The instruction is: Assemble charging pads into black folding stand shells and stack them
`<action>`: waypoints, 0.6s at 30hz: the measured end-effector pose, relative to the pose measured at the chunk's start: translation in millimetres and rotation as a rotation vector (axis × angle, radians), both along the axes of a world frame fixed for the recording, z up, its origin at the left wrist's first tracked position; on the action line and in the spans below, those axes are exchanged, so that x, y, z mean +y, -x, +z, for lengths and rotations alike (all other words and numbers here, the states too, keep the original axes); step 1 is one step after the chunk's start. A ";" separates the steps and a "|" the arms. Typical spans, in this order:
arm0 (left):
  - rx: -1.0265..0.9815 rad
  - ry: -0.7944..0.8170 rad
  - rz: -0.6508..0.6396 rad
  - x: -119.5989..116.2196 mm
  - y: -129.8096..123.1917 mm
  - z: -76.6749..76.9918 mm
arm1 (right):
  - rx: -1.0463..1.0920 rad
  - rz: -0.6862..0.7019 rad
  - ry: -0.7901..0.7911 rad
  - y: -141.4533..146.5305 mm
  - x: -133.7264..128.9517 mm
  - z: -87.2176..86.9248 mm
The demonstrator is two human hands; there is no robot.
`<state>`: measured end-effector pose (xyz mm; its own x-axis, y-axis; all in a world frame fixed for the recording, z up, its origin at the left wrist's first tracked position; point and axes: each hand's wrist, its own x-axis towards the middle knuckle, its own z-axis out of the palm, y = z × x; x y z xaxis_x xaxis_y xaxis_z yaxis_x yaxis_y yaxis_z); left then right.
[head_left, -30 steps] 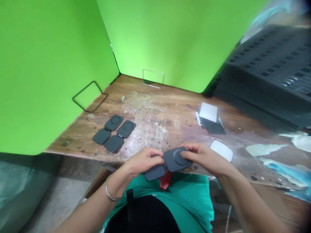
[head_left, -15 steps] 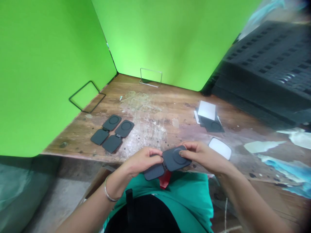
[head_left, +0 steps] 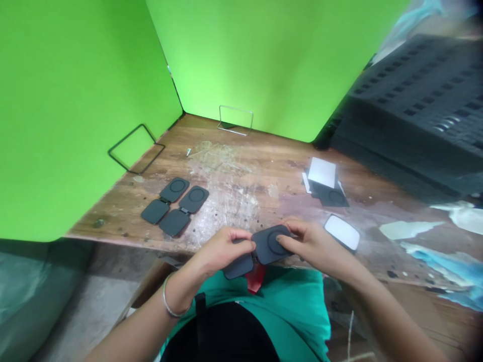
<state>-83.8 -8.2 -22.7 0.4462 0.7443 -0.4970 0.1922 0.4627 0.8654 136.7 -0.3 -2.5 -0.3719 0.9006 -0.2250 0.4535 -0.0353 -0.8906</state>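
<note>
The hands meet at the near edge of the desk (head_left: 285, 153): the left hand (head_left: 225, 247) and right hand (head_left: 311, 242), thumbs uppermost, pinch the two halves of a dark hinged pad (head_left: 267, 250), its right half marked with a ring. A red piece (head_left: 256, 279) shows below it. Beyond lie a white-faced pad (head_left: 342, 230) at right and, at left, two ring-marked hinged pads (head_left: 174, 223), opened flat. Farther right, a white card (head_left: 322, 172) overlaps dark sheets (head_left: 333, 196). Behind rise green panels (head_left: 241, 55).
</note>
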 end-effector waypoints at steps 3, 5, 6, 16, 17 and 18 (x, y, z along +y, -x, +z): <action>0.012 -0.029 0.013 -0.7 0.4 1.0 | -0.074 0.015 -0.100 2.0 -3.4 -1.5; 0.018 -0.042 0.016 -0.9 0.2 2.0 | -0.115 0.025 -0.143 3.3 -5.1 -2.7; 0.018 -0.046 0.017 -1.0 0.0 2.6 | -0.135 0.026 -0.165 3.8 -5.9 -3.5; 0.068 -0.181 -0.034 -12.9 0.8 -3.4 | -0.833 0.074 -0.698 9.5 -22.5 -9.9; 0.062 -0.191 -0.036 -14.3 1.0 -4.6 | -0.922 0.079 -0.763 10.2 -24.8 -8.7; 0.057 -0.197 -0.033 -15.5 1.0 -5.5 | -0.988 0.083 -0.815 10.4 -26.5 -7.4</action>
<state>-84.9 -23.7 -28.2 0.4474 0.8151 -0.3680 0.2552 0.2780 0.9261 126.2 -26.7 -9.9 -0.4246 0.8900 0.1660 0.9054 0.4184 0.0727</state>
